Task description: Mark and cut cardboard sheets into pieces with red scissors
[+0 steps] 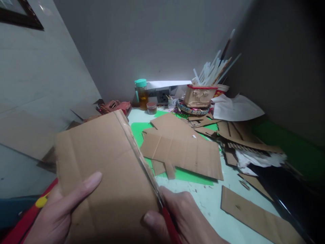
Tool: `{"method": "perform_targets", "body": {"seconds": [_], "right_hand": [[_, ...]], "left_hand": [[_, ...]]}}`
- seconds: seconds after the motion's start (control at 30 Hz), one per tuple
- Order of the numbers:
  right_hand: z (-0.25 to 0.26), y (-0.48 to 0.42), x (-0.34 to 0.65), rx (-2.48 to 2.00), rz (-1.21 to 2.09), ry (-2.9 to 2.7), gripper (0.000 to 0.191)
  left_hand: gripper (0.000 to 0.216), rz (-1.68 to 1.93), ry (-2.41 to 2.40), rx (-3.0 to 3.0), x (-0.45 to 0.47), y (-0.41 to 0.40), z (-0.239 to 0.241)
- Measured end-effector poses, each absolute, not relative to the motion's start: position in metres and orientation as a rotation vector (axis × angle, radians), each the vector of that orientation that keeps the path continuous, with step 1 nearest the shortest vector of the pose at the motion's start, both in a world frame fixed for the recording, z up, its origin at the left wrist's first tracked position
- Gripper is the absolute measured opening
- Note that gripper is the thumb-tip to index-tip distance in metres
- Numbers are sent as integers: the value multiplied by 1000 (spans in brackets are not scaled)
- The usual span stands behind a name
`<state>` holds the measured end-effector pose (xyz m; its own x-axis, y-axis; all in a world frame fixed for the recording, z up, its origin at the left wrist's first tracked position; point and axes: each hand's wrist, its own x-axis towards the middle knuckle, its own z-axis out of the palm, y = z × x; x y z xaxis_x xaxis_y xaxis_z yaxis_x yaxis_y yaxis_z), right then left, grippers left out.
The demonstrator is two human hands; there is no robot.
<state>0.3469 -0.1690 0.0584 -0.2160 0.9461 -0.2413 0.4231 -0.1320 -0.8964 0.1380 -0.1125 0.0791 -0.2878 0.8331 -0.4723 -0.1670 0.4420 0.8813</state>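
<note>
A large piece of brown cardboard (109,159) is tilted up in front of me. My left hand (63,206) grips its lower left side, thumb lying on top and the other fingers hidden underneath. At the lower right edge my right hand (177,210) is closed around what looks like a red-handled knife (169,222). Its thin blade lies along the cardboard's right edge, where a narrow strip with clear tape runs beside it. My right thumb is near the cardboard's surface, and the handle's lower end is out of the picture.
Cut cardboard pieces (188,152) lie over green sheets (138,132) on the pale table (203,196). Behind stand a teal-lidded bottle (142,95), a small jar (151,108) and a box of white sticks (200,96). A black object (281,193) and a cardboard strip (254,213) are at right.
</note>
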Motion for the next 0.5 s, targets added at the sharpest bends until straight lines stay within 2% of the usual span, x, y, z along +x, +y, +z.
{"method": "perform_targets", "body": {"seconds": [0.2, 0.37, 0.5], "right_hand": [[41, -165, 338, -1460, 1272, -1618, 30], [56, -168, 344, -1583, 1266, -1630, 29], [66, -174, 351, -1690, 1235, -1608, 38]], "left_hand": [[97, 1127, 1599, 551, 138, -110, 77], [105, 1121, 1479, 520, 133, -110, 67], [112, 1065, 1447, 564, 140, -113, 70]]}}
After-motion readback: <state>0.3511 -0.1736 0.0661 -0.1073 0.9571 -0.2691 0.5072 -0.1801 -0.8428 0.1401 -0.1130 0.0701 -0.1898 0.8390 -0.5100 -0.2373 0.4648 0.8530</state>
